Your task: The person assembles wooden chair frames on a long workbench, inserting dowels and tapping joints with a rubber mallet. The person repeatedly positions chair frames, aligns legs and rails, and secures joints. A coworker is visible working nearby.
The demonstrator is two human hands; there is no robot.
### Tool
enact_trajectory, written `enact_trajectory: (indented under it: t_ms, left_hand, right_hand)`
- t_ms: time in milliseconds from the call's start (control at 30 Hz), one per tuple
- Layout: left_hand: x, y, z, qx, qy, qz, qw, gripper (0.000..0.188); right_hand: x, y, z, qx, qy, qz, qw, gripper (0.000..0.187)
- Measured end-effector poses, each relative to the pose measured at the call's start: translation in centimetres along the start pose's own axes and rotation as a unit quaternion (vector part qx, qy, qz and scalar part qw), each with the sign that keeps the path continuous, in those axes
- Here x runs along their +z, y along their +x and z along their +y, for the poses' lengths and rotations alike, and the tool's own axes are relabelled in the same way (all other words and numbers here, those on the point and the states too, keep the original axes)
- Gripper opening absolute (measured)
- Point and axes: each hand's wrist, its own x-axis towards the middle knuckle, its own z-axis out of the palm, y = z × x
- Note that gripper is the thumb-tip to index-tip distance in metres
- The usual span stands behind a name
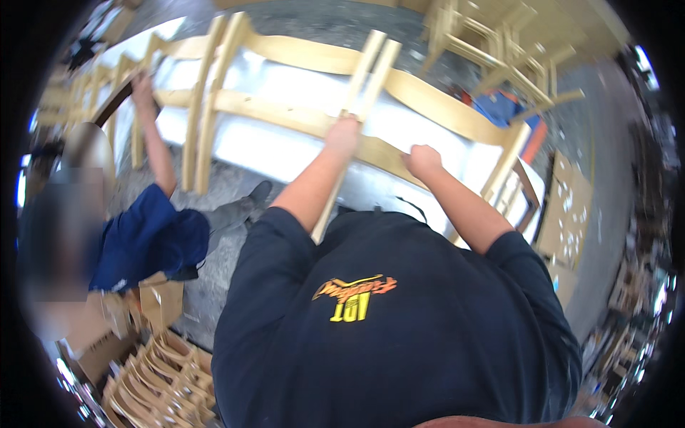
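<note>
Across the white-covered table lie several pale wooden chair-back frames, each with two posts and two curved crosspieces. My left hand is closed at the left post of the nearest chair-back frame, where its lower crosspiece meets the post. Just right of it, my right hand is curled into a fist against that same crosspiece. Whatever its fingers may hold is hidden. Left of these, another chair-back frame lies with its post close beside mine.
At the left, a co-worker in a blue shirt reaches over the table with a dark curved strip. Wooden chair frames stand at the far right. Flattened cardboard lies on the right floor; curved wooden parts are stacked lower left.
</note>
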Motion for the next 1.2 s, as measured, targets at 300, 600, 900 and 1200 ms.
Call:
enact_trajectory:
  t_ms: [300,600,900,1200]
  left_hand:
    - [-1.0,-0.7,2.0,-0.128,-0.083,-0.029,0.988,0.021]
    - [-0.5,-1.7,-0.5,-0.157,-0.148,0.016,0.976,0.046]
    - [-3.8,-4.6,-2.3,-0.333,-0.596,-0.098,0.724,0.031]
    - [-4.6,-4.9,-1.8,-0.262,-0.450,-0.060,0.852,0.031]
  right_hand:
    - [1.7,0.2,0.6,-0.054,-0.015,0.035,0.998,0.034]
    - [1.7,-0.3,-0.8,-0.025,-0.005,0.031,0.999,0.036]
    - [-1.6,-4.3,-5.0,-0.034,-0.032,0.004,0.999,0.026]
    - [-0.9,-4.0,-3.6,-0.046,-0.035,-0.005,0.998,0.047]
